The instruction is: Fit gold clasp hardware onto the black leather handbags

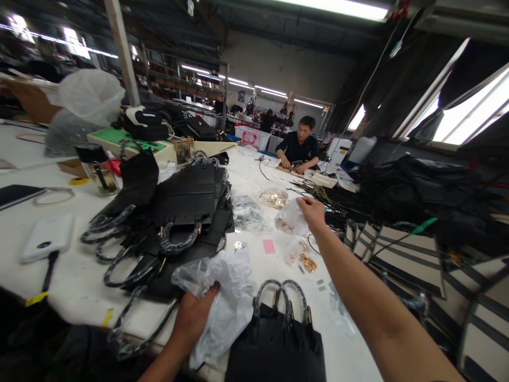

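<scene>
My left hand (195, 317) is closed on a crumpled white plastic bag (230, 297) over the table's near side. Farther out, my right hand (313, 213) pinches the top of a small clear plastic bag (292, 218); its contents are hard to make out. Gold metal fittings (308, 262) lie loose just below that bag. Close to me stands a black handbag (276, 345) with plastic-wrapped handles. On the left, a pile of black handbags (186, 196) has similarly wrapped handles. A pink paper slip (269, 246) rests between my hands.
A bag of gold pieces (274, 198) and a clear bag of silver parts (246, 213) lie mid-table. Across the table a person (300, 146) works with both hands. Striped panels (409, 254) are stacked at right. A white power bank (47, 237) and a jar (99, 172) sit at left.
</scene>
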The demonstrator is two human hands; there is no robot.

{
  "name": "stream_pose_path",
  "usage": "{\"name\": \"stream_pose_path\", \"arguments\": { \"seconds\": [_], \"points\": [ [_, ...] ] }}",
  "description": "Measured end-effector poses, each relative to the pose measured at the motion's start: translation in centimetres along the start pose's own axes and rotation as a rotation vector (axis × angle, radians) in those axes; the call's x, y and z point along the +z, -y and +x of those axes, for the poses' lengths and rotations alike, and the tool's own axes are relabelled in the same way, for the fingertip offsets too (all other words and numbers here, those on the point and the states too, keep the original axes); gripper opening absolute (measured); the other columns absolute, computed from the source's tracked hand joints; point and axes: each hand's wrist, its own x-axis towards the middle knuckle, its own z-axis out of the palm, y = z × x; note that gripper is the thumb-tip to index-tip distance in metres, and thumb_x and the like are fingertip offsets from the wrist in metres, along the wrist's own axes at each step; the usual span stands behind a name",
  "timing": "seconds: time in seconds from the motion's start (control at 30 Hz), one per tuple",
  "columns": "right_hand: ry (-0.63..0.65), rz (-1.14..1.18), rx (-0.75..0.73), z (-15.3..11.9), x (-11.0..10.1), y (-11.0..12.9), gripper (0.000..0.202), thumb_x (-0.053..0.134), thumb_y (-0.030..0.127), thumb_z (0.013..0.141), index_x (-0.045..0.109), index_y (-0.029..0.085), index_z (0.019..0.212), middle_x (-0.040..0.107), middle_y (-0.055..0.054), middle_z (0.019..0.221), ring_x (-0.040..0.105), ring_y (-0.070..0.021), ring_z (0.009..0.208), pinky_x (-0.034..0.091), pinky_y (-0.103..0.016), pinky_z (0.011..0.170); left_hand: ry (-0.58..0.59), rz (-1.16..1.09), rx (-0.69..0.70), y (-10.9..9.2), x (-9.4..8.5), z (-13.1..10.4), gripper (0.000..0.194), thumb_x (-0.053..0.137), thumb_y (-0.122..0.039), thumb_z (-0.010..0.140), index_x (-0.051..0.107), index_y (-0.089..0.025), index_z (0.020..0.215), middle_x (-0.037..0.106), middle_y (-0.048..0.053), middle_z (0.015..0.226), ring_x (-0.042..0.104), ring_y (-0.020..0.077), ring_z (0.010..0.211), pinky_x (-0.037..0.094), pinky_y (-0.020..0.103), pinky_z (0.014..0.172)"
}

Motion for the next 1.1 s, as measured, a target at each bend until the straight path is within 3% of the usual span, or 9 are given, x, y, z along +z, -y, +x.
{"name": "stream_pose_path", "arguments": {
  "seconds": [0.13,0.43,0.63,0.87,0.93,1.0,1.1],
  "points": [
    [-0.047,0.028,-0.042,0.8,-0.7,1.3,0.045,0.063,0.054,0.073,0.076,0.013,0.086,0.073,-0.007,0.078,0.062,-0.0192,0.069,0.046,-0.027,0.062,0.004,0.009,-0.002,0.1,-0.2,0.1,0.037,0.069,-0.048,0.073,0.073,-0.016,0.091,0.076,0.008,0.082,0.07,0.0314,0.095,0.054,0.035,0.087],
    [-0.092,0.011,-0.118,1.5,-1.9,2.5,0.039,0.065,0.05,0.072,0.077,0.015,0.082,0.073,-0.004,0.074,0.062,-0.0185,0.067,0.046,-0.027,0.064,0.024,0.028,-0.011,0.9,-0.3,0.6,0.046,0.067,-0.049,0.077,0.071,-0.015,0.108,0.076,0.008,0.099,0.069,0.0298,0.1,0.053,0.034,0.086],
    [-0.142,0.045,-0.167,1.5,-2.3,3.3,0.036,0.065,0.047,0.074,0.077,0.014,0.083,0.073,-0.004,0.074,0.063,-0.0185,0.067,0.048,-0.028,0.066,0.022,0.046,-0.009,0.8,-0.3,0.5,0.043,0.067,-0.048,0.077,0.072,-0.014,0.104,0.077,0.007,0.095,0.07,0.03,0.097,0.054,0.032,0.08],
    [-0.218,0.081,-0.308,1.3,-3.5,7.4,0.033,0.063,0.044,0.08,0.076,0.015,0.088,0.073,-0.004,0.083,0.064,-0.0182,0.077,0.05,-0.029,0.076,0.012,0.077,-0.016,0.9,-0.4,0.6,0.044,0.066,-0.049,0.078,0.072,-0.014,0.103,0.077,0.007,0.093,0.07,0.0297,0.097,0.054,0.032,0.081],
    [-0.195,0.097,-0.361,-0.5,-3.2,9.5,0.029,0.065,0.043,0.081,0.075,0.017,0.086,0.073,-0.003,0.084,0.064,-0.0175,0.077,0.049,-0.029,0.076,0.024,0.082,-0.019,0.9,-0.4,0.7,0.046,0.065,-0.051,0.078,0.072,-0.014,0.103,0.077,0.008,0.093,0.07,0.0308,0.098,0.054,0.033,0.081],
    [-0.115,0.154,-0.416,-4.4,-2.1,11.4,0.026,0.065,0.042,0.084,0.075,0.017,0.086,0.072,-0.003,0.085,0.063,-0.0164,0.077,0.049,-0.027,0.075,0.033,0.104,-0.048,0.8,-0.5,0.8,0.048,0.064,-0.053,0.077,0.072,-0.012,0.1,0.077,0.01,0.091,0.07,0.0329,0.096,0.054,0.036,0.08],
    [0.264,0.252,-0.413,-13.7,0.8,12.6,0.021,0.063,0.037,0.089,0.073,0.019,0.084,0.072,-0.001,0.082,0.063,-0.0138,0.075,0.048,-0.024,0.073,0.007,0.155,-0.063,0.6,-0.8,1.2,0.049,0.063,-0.055,0.075,0.073,-0.011,0.095,0.077,0.011,0.086,0.07,0.0342,0.093,0.055,0.038,0.079]
  ]
}}
